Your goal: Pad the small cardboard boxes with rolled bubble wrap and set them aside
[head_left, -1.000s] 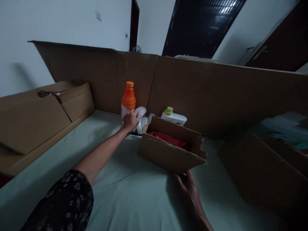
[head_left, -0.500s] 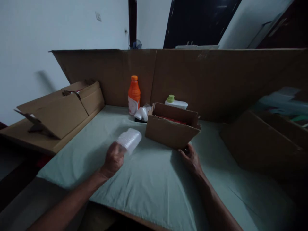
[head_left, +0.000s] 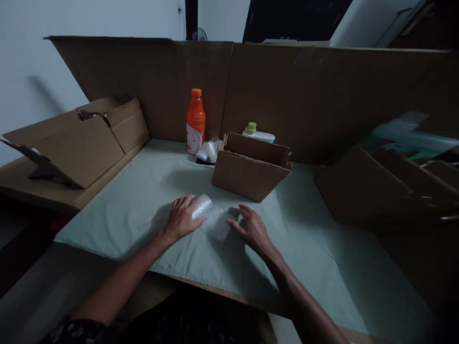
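A roll of bubble wrap (head_left: 212, 217) lies partly unrolled on the pale green cloth (head_left: 150, 186). My left hand (head_left: 181, 218) holds the rolled end, fingers curled over it. My right hand (head_left: 250, 228) grips the loose right edge of the sheet with bent fingers. Just behind the hands stands a small open cardboard box (head_left: 250, 166). An orange bottle (head_left: 195, 122), more rolled bubble wrap (head_left: 208, 150) and a white bottle with a green cap (head_left: 257, 133) stand at the back.
A tall cardboard wall (head_left: 287, 91) closes off the back. A flattened carton (head_left: 79, 143) lies at the left, and more cartons (head_left: 380, 186) with pale packets sit at the right. The table's front edge runs just below my forearms.
My left hand took a bubble wrap roll from beside the orange bottle, brought it toward me and laid it down. My right hand left the small box and took the sheet's edge.
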`<state>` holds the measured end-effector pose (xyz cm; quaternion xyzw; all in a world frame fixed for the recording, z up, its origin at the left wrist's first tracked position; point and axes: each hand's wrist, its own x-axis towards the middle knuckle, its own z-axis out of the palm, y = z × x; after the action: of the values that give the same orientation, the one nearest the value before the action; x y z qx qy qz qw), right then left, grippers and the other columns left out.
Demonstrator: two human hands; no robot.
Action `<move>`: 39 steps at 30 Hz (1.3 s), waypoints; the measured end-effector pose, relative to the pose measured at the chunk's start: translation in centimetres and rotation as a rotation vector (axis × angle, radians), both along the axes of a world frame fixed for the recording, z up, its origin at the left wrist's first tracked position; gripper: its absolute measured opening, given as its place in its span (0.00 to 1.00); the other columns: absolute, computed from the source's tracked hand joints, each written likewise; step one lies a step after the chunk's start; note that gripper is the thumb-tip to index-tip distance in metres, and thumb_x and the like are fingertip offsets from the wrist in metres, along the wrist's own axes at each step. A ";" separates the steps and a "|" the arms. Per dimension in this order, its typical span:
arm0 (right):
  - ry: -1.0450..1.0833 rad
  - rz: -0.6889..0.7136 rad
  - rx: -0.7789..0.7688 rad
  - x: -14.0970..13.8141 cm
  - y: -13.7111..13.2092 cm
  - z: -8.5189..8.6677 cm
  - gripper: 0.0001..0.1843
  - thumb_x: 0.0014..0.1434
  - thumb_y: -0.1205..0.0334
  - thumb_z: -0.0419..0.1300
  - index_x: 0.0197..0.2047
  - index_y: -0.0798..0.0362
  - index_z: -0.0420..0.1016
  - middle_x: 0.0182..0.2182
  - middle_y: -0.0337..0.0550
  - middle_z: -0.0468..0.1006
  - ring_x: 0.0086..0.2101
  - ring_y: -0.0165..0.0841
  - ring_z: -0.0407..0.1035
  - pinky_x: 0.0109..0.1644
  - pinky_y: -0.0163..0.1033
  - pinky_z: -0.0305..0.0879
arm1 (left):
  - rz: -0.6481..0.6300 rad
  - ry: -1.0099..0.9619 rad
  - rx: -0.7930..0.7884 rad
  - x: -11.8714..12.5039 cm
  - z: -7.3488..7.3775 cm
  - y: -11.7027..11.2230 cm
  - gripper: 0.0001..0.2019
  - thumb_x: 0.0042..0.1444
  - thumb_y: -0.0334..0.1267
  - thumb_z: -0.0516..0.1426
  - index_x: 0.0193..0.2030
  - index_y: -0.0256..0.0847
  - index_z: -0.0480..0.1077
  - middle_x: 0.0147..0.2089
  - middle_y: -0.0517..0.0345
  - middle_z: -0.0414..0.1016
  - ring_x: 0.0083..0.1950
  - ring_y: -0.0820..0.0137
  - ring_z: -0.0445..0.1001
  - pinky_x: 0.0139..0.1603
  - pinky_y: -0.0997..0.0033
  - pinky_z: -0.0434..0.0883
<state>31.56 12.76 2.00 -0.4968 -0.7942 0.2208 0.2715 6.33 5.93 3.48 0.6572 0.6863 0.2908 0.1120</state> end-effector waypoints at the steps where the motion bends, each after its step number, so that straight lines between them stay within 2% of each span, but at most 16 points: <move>1: -0.111 0.040 0.032 -1.4 -0.5 0.0 0.21 0.55 0.50 0.66 0.47 0.54 0.79 0.56 0.60 0.76 0.53 0.51 0.71 0.55 0.55 0.67 | 0.046 -0.035 -0.033 -0.1 -0.1 0.7 0.26 0.49 0.37 0.64 0.57 0.42 0.74 0.57 0.44 0.77 0.60 0.51 0.73 0.65 0.50 0.65; 4: -0.270 0.113 0.081 -3.6 -1.5 0.1 0.08 0.58 0.61 0.63 0.41 0.52 0.78 0.56 0.55 0.77 0.52 0.48 0.71 0.54 0.51 0.66 | 0.145 -0.129 -0.094 -1.9 0.0 1.4 0.27 0.53 0.37 0.59 0.61 0.36 0.70 0.45 0.45 0.82 0.46 0.57 0.80 0.51 0.59 0.75; 7: -0.210 0.108 0.048 -2.4 -1.1 1.1 0.07 0.60 0.64 0.58 0.38 0.50 0.77 0.45 0.46 0.82 0.45 0.40 0.76 0.48 0.43 0.67 | 0.186 -0.234 -0.159 -5.5 0.4 0.0 0.27 0.57 0.43 0.54 0.61 0.32 0.70 0.37 0.51 0.83 0.36 0.63 0.81 0.38 0.68 0.76; 10: -0.190 0.085 -0.074 1.0 0.4 2.0 0.07 0.59 0.61 0.57 0.38 0.49 0.77 0.35 0.41 0.83 0.36 0.37 0.76 0.40 0.39 0.66 | 0.247 -0.270 -0.197 -8.5 0.8 -2.1 0.25 0.55 0.43 0.53 0.56 0.30 0.73 0.29 0.53 0.81 0.34 0.63 0.82 0.37 0.68 0.77; 12: -0.234 0.055 -0.121 3.1 1.5 2.0 0.08 0.57 0.62 0.59 0.39 0.49 0.78 0.36 0.42 0.83 0.36 0.38 0.76 0.41 0.39 0.65 | 0.310 -0.251 -0.183 -8.7 1.1 -3.0 0.24 0.54 0.42 0.53 0.55 0.32 0.74 0.32 0.52 0.82 0.37 0.60 0.82 0.43 0.63 0.78; 13: -0.258 0.031 -0.098 3.8 2.0 1.8 0.10 0.55 0.63 0.59 0.41 0.50 0.78 0.38 0.44 0.83 0.38 0.40 0.76 0.42 0.41 0.66 | 0.314 -0.214 -0.142 -7.9 1.3 -3.2 0.23 0.55 0.42 0.53 0.55 0.33 0.74 0.36 0.50 0.83 0.41 0.59 0.81 0.48 0.60 0.77; 15: -0.263 -0.042 0.038 4.1 2.3 0.9 0.15 0.55 0.62 0.61 0.47 0.51 0.78 0.47 0.50 0.81 0.44 0.44 0.75 0.47 0.45 0.66 | 0.199 -0.088 -0.005 -5.0 1.7 -3.3 0.20 0.56 0.39 0.54 0.54 0.38 0.74 0.48 0.47 0.82 0.52 0.57 0.78 0.59 0.54 0.72; 17: -0.224 -0.075 0.215 3.3 1.9 -0.1 0.18 0.57 0.60 0.61 0.51 0.52 0.78 0.56 0.54 0.76 0.51 0.48 0.71 0.51 0.51 0.65 | -0.104 0.064 0.117 -0.8 2.0 -3.0 0.19 0.58 0.35 0.55 0.55 0.41 0.74 0.58 0.46 0.78 0.62 0.56 0.72 0.66 0.51 0.66; 19: -0.210 0.002 0.312 1.8 0.8 -1.1 0.17 0.60 0.60 0.59 0.53 0.51 0.77 0.61 0.54 0.72 0.54 0.49 0.69 0.54 0.53 0.65 | -0.371 0.176 0.108 3.0 1.8 -2.4 0.19 0.59 0.33 0.55 0.58 0.42 0.71 0.65 0.46 0.71 0.70 0.56 0.63 0.71 0.50 0.59; 21: -0.253 0.163 0.303 0.3 -0.5 -1.8 0.17 0.63 0.62 0.57 0.54 0.50 0.76 0.62 0.54 0.71 0.56 0.47 0.68 0.55 0.52 0.64 | -0.468 0.263 0.034 5.2 1.0 -1.7 0.19 0.60 0.34 0.56 0.59 0.41 0.70 0.66 0.45 0.69 0.72 0.55 0.60 0.73 0.48 0.54; 24: -0.346 0.299 0.253 -0.9 -1.8 -2.2 0.20 0.65 0.63 0.54 0.58 0.51 0.74 0.63 0.54 0.70 0.59 0.47 0.66 0.58 0.53 0.63 | -0.356 0.353 -0.052 4.4 -0.8 -1.4 0.20 0.61 0.39 0.57 0.60 0.41 0.69 0.65 0.44 0.70 0.70 0.53 0.63 0.72 0.44 0.55; 28: -0.357 0.339 0.221 -0.5 -1.8 -1.9 0.21 0.67 0.61 0.54 0.61 0.52 0.73 0.64 0.54 0.69 0.61 0.47 0.64 0.60 0.53 0.62 | -0.118 0.361 -0.002 -0.8 -2.6 -2.2 0.20 0.62 0.38 0.55 0.60 0.40 0.71 0.67 0.43 0.68 0.68 0.51 0.64 0.68 0.46 0.62; 31: -0.336 0.358 0.192 -0.1 -1.4 -1.6 0.20 0.67 0.61 0.54 0.60 0.54 0.73 0.64 0.55 0.69 0.61 0.47 0.64 0.59 0.52 0.62 | 0.070 0.251 0.038 -4.0 -2.7 -3.2 0.20 0.61 0.35 0.50 0.57 0.40 0.73 0.57 0.44 0.75 0.58 0.56 0.74 0.61 0.54 0.71; 33: -0.327 0.326 0.182 0.2 -1.1 -1.5 0.20 0.67 0.60 0.55 0.60 0.54 0.73 0.64 0.55 0.69 0.61 0.48 0.64 0.59 0.52 0.62 | 0.188 0.184 0.023 -5.3 -2.4 -3.7 0.20 0.59 0.35 0.49 0.56 0.39 0.73 0.50 0.47 0.78 0.52 0.58 0.77 0.56 0.58 0.74; 36: -0.338 0.188 0.174 0.8 -0.6 -1.5 0.22 0.65 0.58 0.58 0.60 0.54 0.73 0.63 0.55 0.70 0.61 0.50 0.63 0.60 0.53 0.61 | 0.333 0.166 -0.093 -6.5 -2.1 -4.2 0.24 0.56 0.37 0.51 0.59 0.37 0.69 0.43 0.49 0.80 0.44 0.58 0.78 0.49 0.59 0.76; 39: -0.349 0.065 0.162 2.0 0.2 -1.6 0.22 0.62 0.57 0.61 0.58 0.55 0.75 0.61 0.57 0.72 0.60 0.53 0.64 0.59 0.55 0.61 | 0.359 0.245 -0.151 -7.6 -2.0 -4.4 0.26 0.52 0.37 0.53 0.60 0.36 0.68 0.39 0.49 0.79 0.43 0.55 0.78 0.50 0.54 0.75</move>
<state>33.52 12.97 0.36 -0.4783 -0.8600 0.0754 0.1613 -1.25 1.53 1.48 0.5447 0.8206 0.1717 0.0231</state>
